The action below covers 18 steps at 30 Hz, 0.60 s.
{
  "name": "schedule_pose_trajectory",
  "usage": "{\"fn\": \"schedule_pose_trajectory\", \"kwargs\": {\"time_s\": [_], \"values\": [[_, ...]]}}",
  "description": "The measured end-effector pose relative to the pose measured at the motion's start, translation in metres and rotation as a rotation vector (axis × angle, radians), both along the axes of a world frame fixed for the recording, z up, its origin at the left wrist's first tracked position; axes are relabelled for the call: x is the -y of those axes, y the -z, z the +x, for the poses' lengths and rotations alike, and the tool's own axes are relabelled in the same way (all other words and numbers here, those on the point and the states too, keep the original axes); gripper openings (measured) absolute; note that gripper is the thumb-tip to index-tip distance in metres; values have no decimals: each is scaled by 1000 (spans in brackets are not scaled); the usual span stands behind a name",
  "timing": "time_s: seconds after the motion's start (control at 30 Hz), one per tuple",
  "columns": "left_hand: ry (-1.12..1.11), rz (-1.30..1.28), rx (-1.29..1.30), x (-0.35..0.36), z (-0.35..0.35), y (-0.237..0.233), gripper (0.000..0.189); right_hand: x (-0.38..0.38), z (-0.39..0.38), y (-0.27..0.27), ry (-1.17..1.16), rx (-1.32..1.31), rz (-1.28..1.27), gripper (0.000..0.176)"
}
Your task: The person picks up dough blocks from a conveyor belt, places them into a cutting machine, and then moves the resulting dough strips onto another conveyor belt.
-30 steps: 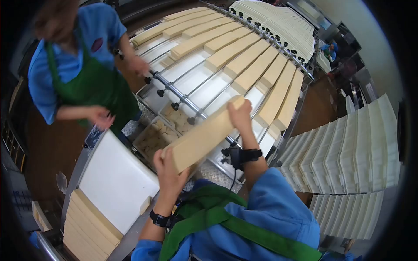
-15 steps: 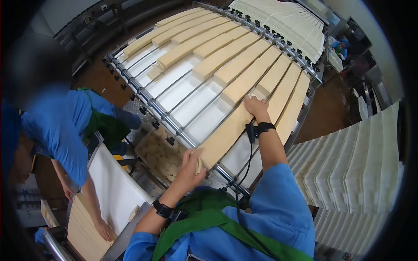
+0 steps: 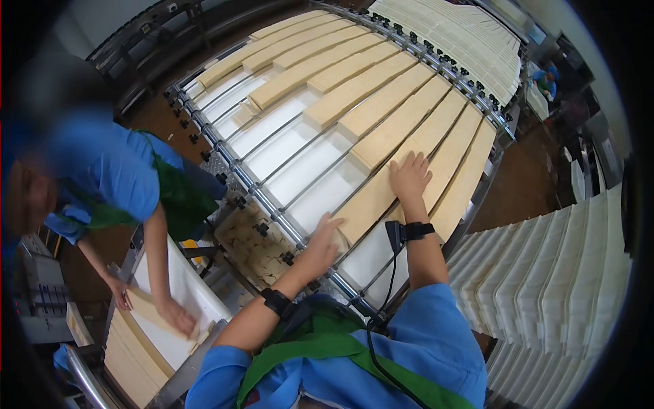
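Observation:
A long stack of thin beige sheets (image 3: 368,206), which look like dough, lies in one of the lanes between metal rods on the slatted table. At its near end is my left hand (image 3: 321,247), fingers stretched out and the palm side against the end edge. My right hand (image 3: 410,180) rests flat on top of the stack farther up, its fingers spread. Neighbouring lanes hold similar stacks, such as the stack (image 3: 392,140) to the left and the stack (image 3: 466,178) to the right. White lane bottoms (image 3: 306,170) show at the near ends of several lanes.
A metal rail (image 3: 272,208) with black knobs borders the table's near edge. At left, a co-worker (image 3: 129,170) handles beige sheets (image 3: 136,354) in a white-lined trough (image 3: 184,273). A bin of scraps (image 3: 248,245) sits below the rail. Pleated white racks (image 3: 538,273) stand at right.
The beige stack under my hands has slid up its lane, away from me, and its near end now sits inside the rail. My right hand has flattened; my left has followed the end forward.

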<state>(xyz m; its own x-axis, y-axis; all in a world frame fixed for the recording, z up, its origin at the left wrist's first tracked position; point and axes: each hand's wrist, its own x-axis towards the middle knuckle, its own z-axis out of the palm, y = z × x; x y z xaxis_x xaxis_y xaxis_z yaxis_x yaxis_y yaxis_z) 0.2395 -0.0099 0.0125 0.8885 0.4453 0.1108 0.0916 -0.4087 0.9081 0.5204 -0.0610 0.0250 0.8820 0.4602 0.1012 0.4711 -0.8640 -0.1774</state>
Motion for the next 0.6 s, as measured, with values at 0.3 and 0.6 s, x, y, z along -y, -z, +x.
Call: {"fn": "schedule_pose_trajectory", "kwargs": {"time_s": [0.3,0.6], "values": [[-309,-44,129,-20,-91,-5,54,-8,-8,-7,-8,-182,-154,78],[-886,-73,35,-22,-227,38,50,-55,-139,-13,-675,-72,38,59]]}}
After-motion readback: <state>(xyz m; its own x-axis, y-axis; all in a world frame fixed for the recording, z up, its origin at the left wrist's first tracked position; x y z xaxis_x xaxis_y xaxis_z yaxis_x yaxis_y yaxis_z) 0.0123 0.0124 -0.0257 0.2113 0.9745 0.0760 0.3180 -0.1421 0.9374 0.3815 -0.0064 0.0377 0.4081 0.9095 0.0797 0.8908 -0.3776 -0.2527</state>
